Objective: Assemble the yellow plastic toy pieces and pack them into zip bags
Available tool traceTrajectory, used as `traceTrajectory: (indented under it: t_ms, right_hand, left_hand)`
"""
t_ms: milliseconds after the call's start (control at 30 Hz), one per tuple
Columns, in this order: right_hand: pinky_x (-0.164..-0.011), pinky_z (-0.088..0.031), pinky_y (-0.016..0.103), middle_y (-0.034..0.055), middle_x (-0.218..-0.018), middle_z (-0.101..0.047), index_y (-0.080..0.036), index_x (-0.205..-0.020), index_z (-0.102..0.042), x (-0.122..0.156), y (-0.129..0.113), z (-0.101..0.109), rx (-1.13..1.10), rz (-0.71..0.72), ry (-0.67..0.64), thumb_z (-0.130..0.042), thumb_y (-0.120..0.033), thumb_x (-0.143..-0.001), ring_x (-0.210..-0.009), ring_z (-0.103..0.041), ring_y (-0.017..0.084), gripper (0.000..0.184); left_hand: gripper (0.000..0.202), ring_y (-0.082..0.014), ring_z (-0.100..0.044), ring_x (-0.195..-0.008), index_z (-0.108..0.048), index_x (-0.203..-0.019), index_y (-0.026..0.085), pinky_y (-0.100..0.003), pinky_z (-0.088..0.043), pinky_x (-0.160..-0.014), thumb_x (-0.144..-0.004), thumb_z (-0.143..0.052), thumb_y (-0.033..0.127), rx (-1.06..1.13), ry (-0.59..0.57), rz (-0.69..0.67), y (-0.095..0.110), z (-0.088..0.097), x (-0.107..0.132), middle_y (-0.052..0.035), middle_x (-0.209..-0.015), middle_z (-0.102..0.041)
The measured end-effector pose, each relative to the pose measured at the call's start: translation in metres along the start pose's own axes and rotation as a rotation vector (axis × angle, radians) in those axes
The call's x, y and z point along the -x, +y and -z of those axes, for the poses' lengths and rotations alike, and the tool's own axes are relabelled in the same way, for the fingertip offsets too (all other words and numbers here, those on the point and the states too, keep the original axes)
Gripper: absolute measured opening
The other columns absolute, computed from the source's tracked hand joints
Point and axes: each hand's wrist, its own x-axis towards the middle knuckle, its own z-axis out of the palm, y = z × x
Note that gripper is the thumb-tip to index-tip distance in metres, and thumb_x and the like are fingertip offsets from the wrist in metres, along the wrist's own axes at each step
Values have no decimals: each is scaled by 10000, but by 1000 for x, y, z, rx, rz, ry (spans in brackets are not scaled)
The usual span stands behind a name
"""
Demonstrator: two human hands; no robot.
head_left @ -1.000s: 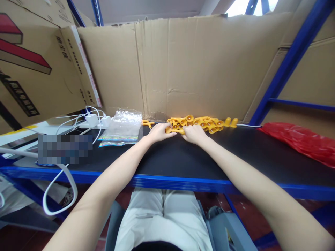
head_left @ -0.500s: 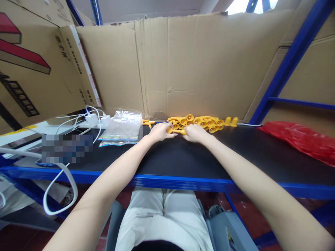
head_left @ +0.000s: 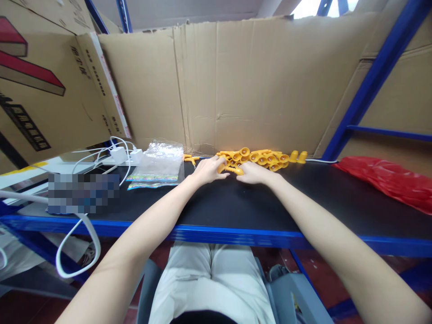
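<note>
My left hand is curled around the cup-shaped end of a yellow plastic piece with a stem, its thumb pointing right. At the stem's other end, my right hand has its fingers closed, partly hidden behind the hand itself. The piece lies low over the black tabletop, between both hands. Right behind them is a pile of similar yellow cup-ended pieces, open cups facing me. Two yellow cups stand at the pile's right end. Left of my left hand lies another yellow stemmed piece.
Clear plastic bags lie at left, beside white chargers and looping cables. A red plastic bag rests at right. Cardboard walls the back, and a blue metal edge runs along the front.
My left fingers have shifted slightly over the cup end, and my right hand has moved a little to the right. The pile has stayed in place.
</note>
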Motion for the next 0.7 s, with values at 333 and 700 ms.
traceTrajectory:
  t_ms: [333,700]
  right_hand:
    - [-584,-365,277,115,-857,-648,-137,-921,-602,2,-8,0,346,-21,165,-467,-360,-779,-718,-592,218,297]
    - [-556,-344,259,105,-783,-632,-124,-790,-615,0,-5,-1,244,6,71,-484,-339,-754,-654,-548,173,254]
  left_hand:
    - [324,-192,-588,-799,-525,-981,204,-269,-407,-643,-749,-573,424,59,6,87,-9,-4,-1,-39,-909,-612]
    - [294,-189,-582,-800,-527,-969,192,-269,-408,-648,-769,-546,406,31,17,28,-5,0,-1,-51,-921,-603]
